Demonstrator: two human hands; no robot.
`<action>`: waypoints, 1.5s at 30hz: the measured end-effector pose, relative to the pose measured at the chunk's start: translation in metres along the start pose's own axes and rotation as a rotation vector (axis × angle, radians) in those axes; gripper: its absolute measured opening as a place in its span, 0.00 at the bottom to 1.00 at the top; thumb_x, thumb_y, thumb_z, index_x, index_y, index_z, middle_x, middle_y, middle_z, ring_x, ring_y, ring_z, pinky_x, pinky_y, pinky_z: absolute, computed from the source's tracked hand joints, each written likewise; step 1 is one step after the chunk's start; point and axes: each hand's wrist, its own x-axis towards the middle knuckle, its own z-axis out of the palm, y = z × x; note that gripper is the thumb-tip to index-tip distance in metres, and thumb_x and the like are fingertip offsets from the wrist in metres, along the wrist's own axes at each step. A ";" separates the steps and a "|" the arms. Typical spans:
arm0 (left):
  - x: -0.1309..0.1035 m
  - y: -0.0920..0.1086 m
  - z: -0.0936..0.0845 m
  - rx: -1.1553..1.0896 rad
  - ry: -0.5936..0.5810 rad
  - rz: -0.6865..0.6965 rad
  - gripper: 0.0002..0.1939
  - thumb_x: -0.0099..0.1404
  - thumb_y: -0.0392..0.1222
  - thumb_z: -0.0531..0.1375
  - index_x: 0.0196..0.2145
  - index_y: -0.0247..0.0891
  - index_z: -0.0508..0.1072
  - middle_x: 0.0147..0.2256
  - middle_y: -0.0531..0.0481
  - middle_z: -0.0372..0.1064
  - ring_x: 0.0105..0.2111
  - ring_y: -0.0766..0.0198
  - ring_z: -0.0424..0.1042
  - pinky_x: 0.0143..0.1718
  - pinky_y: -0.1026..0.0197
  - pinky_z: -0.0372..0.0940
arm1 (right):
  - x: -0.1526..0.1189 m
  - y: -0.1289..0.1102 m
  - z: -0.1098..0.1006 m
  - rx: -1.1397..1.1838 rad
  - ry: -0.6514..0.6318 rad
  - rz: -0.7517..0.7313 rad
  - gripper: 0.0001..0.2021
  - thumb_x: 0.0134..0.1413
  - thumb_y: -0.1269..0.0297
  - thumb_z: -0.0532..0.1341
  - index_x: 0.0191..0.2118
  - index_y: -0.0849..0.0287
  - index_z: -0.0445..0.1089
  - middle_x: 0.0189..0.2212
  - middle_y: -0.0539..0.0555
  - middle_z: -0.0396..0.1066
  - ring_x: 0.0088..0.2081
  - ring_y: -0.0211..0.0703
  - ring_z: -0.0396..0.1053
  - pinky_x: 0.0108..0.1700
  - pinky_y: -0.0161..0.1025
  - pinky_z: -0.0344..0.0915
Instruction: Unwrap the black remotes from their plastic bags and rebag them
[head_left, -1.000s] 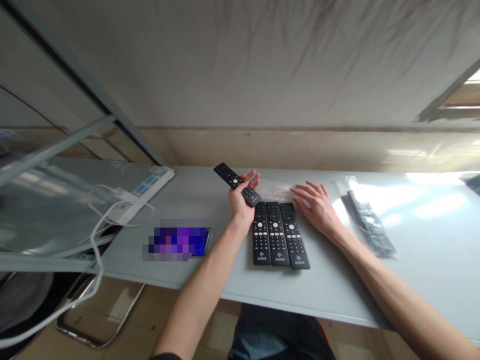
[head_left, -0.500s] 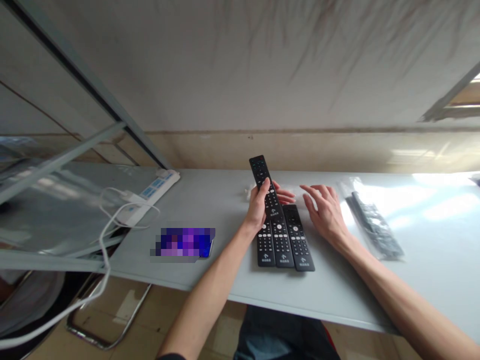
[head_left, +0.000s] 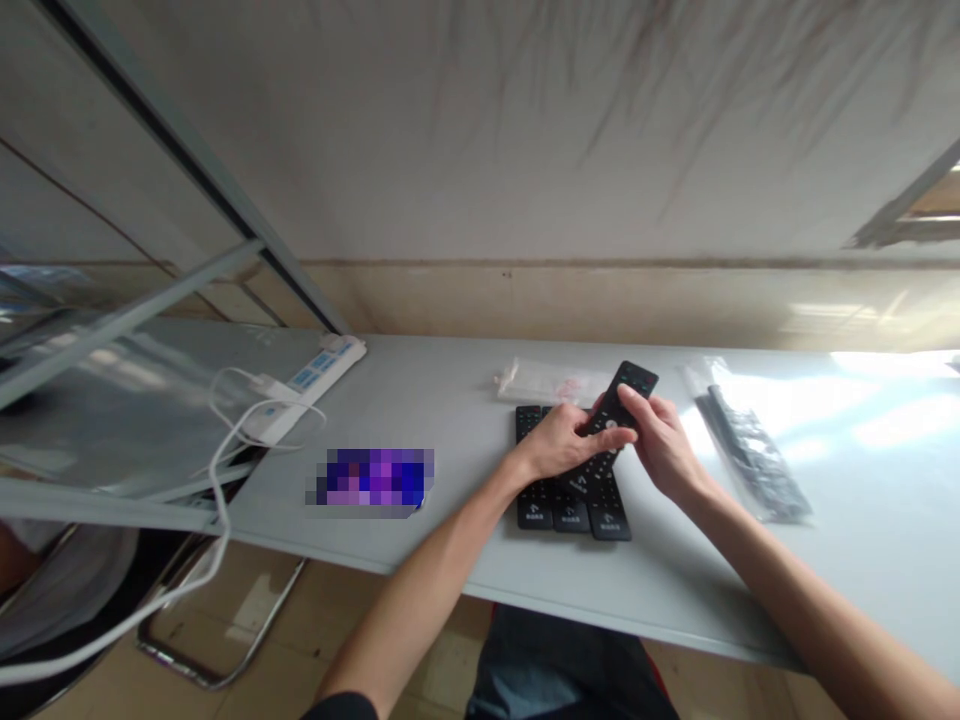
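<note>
Both hands hold one black remote control point(head_left: 636, 377), which tilts to the upper right above the others. My left hand point(head_left: 562, 440) is closed round its middle, thumb across the buttons. My right hand point(head_left: 660, 440) grips its upper right side, thumb on the front. Beneath lie three more black remotes side by side on the desk: a left one point(head_left: 534, 512), a middle one point(head_left: 571, 515) and a right one point(head_left: 611, 524). Their upper parts are partly hidden by my left hand and the held remote.
A flat clear plastic bag point(head_left: 540, 380) lies behind the remotes on the grey desk point(head_left: 450, 400). Bagged remotes point(head_left: 750, 440) lie at the right. Leftward are a blurred-out phone point(head_left: 375, 480), a white power strip point(head_left: 307, 390) with cables, and a metal frame point(head_left: 225, 215).
The held remote has moved right and now leans to the right instead of left. My right hand has come in and taken hold of it. The plastic bag behind is more visible.
</note>
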 end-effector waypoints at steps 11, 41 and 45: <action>-0.002 -0.020 -0.002 0.685 0.266 0.306 0.21 0.71 0.44 0.59 0.19 0.41 0.74 0.20 0.46 0.72 0.19 0.62 0.63 0.30 0.58 0.57 | 0.011 0.003 -0.039 -0.229 -0.262 0.284 0.35 0.54 0.25 0.66 0.29 0.54 0.57 0.21 0.42 0.48 0.22 0.32 0.46 0.23 0.33 0.43; 0.007 -0.029 -0.006 0.755 0.167 0.440 0.16 0.61 0.34 0.59 0.17 0.40 0.71 0.17 0.48 0.66 0.21 0.63 0.61 0.32 0.55 0.55 | 0.009 -0.014 -0.071 -1.208 0.082 -0.054 0.39 0.65 0.24 0.53 0.19 0.55 0.69 0.16 0.56 0.66 0.19 0.40 0.57 0.29 0.44 0.55; 0.010 -0.033 -0.004 0.667 0.213 0.446 0.16 0.61 0.37 0.59 0.16 0.42 0.69 0.18 0.47 0.65 0.24 0.59 0.66 0.36 0.53 0.59 | -0.013 -0.014 -0.121 -1.521 0.410 -0.211 0.31 0.64 0.28 0.58 0.42 0.53 0.78 0.27 0.60 0.75 0.23 0.44 0.56 0.32 0.46 0.53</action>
